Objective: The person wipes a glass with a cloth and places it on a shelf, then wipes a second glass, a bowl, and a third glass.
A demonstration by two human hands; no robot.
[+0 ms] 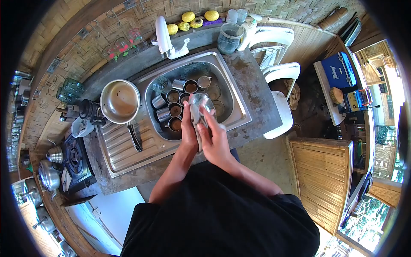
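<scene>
Over the near edge of the sink, my left hand (188,128) presses a pale cloth (196,116) against a clear glass item (202,102). From the other side my right hand (214,139) holds the same glass item and the cloth, fingers bent round them. Beneath and beyond the hands, the steel sink basin (229,103) holds several metal cups (174,109) with brown insides and some clear glasses (162,84). My hands cover part of the basin.
A steel pan (120,101) lies on the ribbed drainboard (117,145). The white faucet (163,38) stands behind the sink, near yellow fruits (188,16) and a glass jar (230,38). White chairs (280,73) stand right; a gas stove (75,159) is left.
</scene>
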